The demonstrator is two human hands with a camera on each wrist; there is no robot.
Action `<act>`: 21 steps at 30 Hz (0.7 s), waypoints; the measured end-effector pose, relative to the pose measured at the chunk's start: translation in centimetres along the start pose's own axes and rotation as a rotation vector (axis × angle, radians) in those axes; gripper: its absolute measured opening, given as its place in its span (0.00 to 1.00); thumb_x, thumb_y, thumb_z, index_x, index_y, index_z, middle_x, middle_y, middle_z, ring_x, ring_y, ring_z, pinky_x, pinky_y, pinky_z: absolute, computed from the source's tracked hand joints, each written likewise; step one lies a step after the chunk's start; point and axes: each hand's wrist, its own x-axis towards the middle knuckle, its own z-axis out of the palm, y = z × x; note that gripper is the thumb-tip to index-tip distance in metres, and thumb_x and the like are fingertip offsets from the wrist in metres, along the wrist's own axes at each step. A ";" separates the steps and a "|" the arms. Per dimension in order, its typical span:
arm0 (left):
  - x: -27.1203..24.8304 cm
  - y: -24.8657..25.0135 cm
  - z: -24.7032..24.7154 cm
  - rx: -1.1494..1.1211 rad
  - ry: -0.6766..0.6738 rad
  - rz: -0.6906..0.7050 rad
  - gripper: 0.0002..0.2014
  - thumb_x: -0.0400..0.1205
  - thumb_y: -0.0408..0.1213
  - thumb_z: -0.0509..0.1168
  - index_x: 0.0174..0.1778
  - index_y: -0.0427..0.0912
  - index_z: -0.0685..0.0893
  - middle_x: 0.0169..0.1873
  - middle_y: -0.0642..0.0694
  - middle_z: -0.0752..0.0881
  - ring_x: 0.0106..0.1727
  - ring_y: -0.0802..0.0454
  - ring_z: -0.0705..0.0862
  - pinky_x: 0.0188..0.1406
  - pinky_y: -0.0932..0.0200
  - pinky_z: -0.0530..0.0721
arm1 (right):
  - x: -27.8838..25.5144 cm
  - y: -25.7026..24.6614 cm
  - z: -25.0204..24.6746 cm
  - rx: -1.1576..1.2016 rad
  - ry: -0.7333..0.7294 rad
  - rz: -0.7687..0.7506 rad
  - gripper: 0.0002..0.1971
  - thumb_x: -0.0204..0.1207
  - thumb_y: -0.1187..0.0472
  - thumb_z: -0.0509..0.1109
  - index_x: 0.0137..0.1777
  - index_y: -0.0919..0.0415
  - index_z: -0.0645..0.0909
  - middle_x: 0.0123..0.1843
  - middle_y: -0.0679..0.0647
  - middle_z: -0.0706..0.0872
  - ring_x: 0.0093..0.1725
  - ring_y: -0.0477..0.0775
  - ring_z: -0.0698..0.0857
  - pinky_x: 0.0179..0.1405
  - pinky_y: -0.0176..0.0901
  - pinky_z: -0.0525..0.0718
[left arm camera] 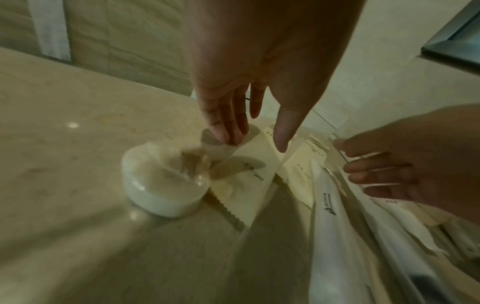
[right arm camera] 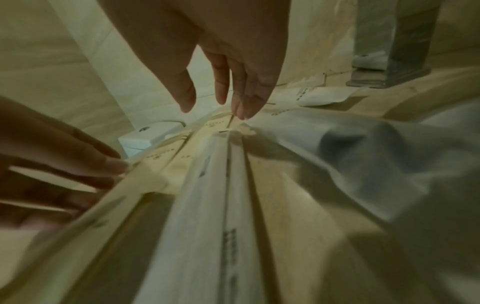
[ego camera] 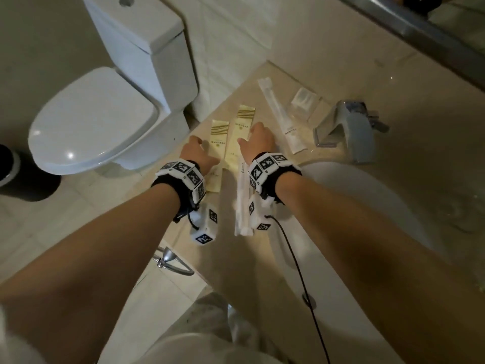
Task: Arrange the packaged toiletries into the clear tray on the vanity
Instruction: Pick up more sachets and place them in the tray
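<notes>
Two cream sachets with gold lines [ego camera: 220,136] [ego camera: 243,127] lie side by side on the beige vanity [ego camera: 420,127]. My left hand [ego camera: 198,153] is over the left one, straight fingers [left arm camera: 221,131] touching its near part [left arm camera: 249,170]. My right hand [ego camera: 258,139] reaches over the right sachet [right arm camera: 215,125] with straight fingers [right arm camera: 242,109], holding nothing. A long white packet [ego camera: 242,203] lies under my right wrist. Another long white packet [ego camera: 282,116] lies farther right. A small clear tray [ego camera: 304,101] with something white in it stands beside the tap.
A chrome tap [ego camera: 349,127] stands right of the packets, above the white basin [ego camera: 354,200]. A small white round item in clear wrap [left arm camera: 163,185] sits by my left fingers. The toilet [ego camera: 105,114] is past the vanity's left edge. A mirror frame [ego camera: 420,30] runs along the back.
</notes>
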 end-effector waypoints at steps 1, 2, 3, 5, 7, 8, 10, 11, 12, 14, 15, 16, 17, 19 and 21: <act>0.2 0.2 0.2 0.016 -0.003 0.006 0.35 0.74 0.38 0.73 0.74 0.39 0.65 0.69 0.37 0.76 0.69 0.38 0.76 0.65 0.48 0.76 | 0.5 -0.1 0.1 0.003 -0.002 0.012 0.24 0.78 0.54 0.68 0.70 0.64 0.70 0.70 0.59 0.77 0.71 0.60 0.75 0.65 0.53 0.75; 0.5 0.3 0.5 0.041 -0.006 0.010 0.35 0.73 0.37 0.74 0.74 0.39 0.65 0.69 0.37 0.75 0.69 0.38 0.76 0.64 0.47 0.76 | 1.1 -0.2 0.3 0.007 -0.009 0.025 0.25 0.78 0.54 0.69 0.71 0.64 0.69 0.70 0.59 0.76 0.71 0.60 0.76 0.64 0.53 0.76; 0.6 0.4 0.7 0.069 -0.014 0.012 0.36 0.72 0.37 0.74 0.73 0.39 0.65 0.69 0.37 0.74 0.68 0.37 0.76 0.63 0.46 0.77 | 1.4 -0.3 0.4 0.007 -0.013 0.036 0.26 0.77 0.54 0.70 0.71 0.64 0.68 0.71 0.60 0.76 0.70 0.61 0.76 0.63 0.53 0.77; 1.1 0.6 0.9 0.105 -0.028 0.005 0.37 0.70 0.36 0.75 0.72 0.38 0.64 0.67 0.37 0.73 0.67 0.36 0.76 0.60 0.46 0.77 | 2.1 -0.4 0.9 -0.016 -0.014 0.049 0.30 0.75 0.53 0.72 0.72 0.65 0.66 0.71 0.61 0.75 0.71 0.62 0.75 0.64 0.54 0.77; 1.4 1.0 1.0 0.091 -0.045 -0.014 0.36 0.70 0.35 0.75 0.71 0.37 0.65 0.66 0.37 0.75 0.66 0.36 0.77 0.59 0.47 0.78 | 2.5 -0.5 1.4 -0.067 -0.005 0.037 0.34 0.73 0.52 0.73 0.73 0.65 0.63 0.72 0.62 0.73 0.73 0.62 0.72 0.68 0.54 0.74; 1.5 1.2 0.9 0.084 -0.055 -0.025 0.33 0.72 0.34 0.73 0.71 0.37 0.65 0.66 0.37 0.77 0.66 0.37 0.77 0.58 0.48 0.78 | 2.7 -0.6 1.8 -0.104 -0.004 0.025 0.36 0.72 0.51 0.74 0.74 0.65 0.62 0.73 0.63 0.72 0.74 0.62 0.71 0.70 0.54 0.72; 1.9 1.2 0.7 0.079 -0.063 -0.035 0.27 0.73 0.32 0.71 0.68 0.38 0.70 0.64 0.40 0.79 0.65 0.40 0.78 0.53 0.53 0.77 | 3.0 -0.6 2.5 -0.156 0.010 0.014 0.40 0.70 0.50 0.76 0.76 0.64 0.61 0.75 0.62 0.70 0.75 0.62 0.69 0.74 0.53 0.68; 2.0 1.0 0.5 0.072 -0.052 -0.030 0.24 0.74 0.32 0.70 0.66 0.38 0.73 0.63 0.41 0.80 0.64 0.41 0.79 0.51 0.55 0.75 | 3.2 -0.7 2.7 -0.153 0.016 0.022 0.41 0.69 0.50 0.77 0.76 0.64 0.61 0.75 0.62 0.70 0.75 0.61 0.69 0.75 0.54 0.67; 2.2 0.8 0.3 0.061 -0.028 -0.021 0.20 0.76 0.31 0.67 0.64 0.38 0.76 0.64 0.41 0.80 0.64 0.42 0.79 0.52 0.56 0.75 | 3.3 -0.8 2.7 -0.132 0.023 0.040 0.41 0.69 0.51 0.77 0.76 0.63 0.61 0.75 0.61 0.70 0.75 0.61 0.69 0.74 0.54 0.67; 2.4 0.4 -0.4 0.034 0.027 -0.006 0.16 0.79 0.32 0.62 0.63 0.38 0.79 0.65 0.39 0.81 0.66 0.41 0.78 0.59 0.56 0.75 | 3.5 -1.0 2.9 -0.076 0.026 0.085 0.36 0.71 0.55 0.76 0.75 0.63 0.63 0.74 0.59 0.72 0.74 0.61 0.71 0.72 0.54 0.67; 2.5 0.2 -0.9 0.029 0.050 0.000 0.15 0.80 0.33 0.61 0.63 0.37 0.80 0.64 0.38 0.81 0.66 0.40 0.79 0.62 0.55 0.76 | 3.5 -1.2 3.0 -0.058 0.023 0.089 0.32 0.73 0.58 0.74 0.74 0.62 0.65 0.71 0.58 0.74 0.72 0.60 0.72 0.71 0.54 0.68; 2.6 0.0 -1.3 0.024 0.068 0.003 0.15 0.80 0.34 0.60 0.62 0.37 0.80 0.63 0.38 0.82 0.65 0.39 0.79 0.62 0.53 0.77 | 3.4 -1.3 3.2 -0.053 0.027 0.072 0.27 0.74 0.60 0.72 0.72 0.61 0.68 0.69 0.58 0.77 0.70 0.60 0.74 0.68 0.53 0.68; 2.7 -0.1 -1.8 0.014 0.086 -0.001 0.15 0.80 0.35 0.60 0.62 0.37 0.81 0.62 0.37 0.83 0.64 0.38 0.80 0.61 0.52 0.78 | 3.3 -1.4 3.5 -0.046 0.030 0.047 0.24 0.75 0.61 0.70 0.71 0.58 0.71 0.65 0.57 0.80 0.68 0.59 0.76 0.66 0.52 0.69; 2.9 -0.3 -2.6 -0.028 0.141 0.002 0.12 0.80 0.36 0.60 0.57 0.37 0.81 0.58 0.36 0.84 0.61 0.38 0.81 0.56 0.52 0.80 | 3.1 -1.6 3.8 0.050 0.022 0.004 0.18 0.77 0.59 0.68 0.66 0.54 0.77 0.61 0.55 0.84 0.63 0.60 0.80 0.63 0.52 0.72; 2.8 0.1 -3.2 -0.116 0.216 0.001 0.09 0.81 0.37 0.58 0.52 0.38 0.79 0.57 0.35 0.84 0.59 0.38 0.81 0.51 0.52 0.78 | 2.7 -1.8 3.5 0.244 0.012 -0.016 0.13 0.79 0.58 0.66 0.62 0.55 0.80 0.60 0.56 0.86 0.60 0.62 0.82 0.62 0.53 0.78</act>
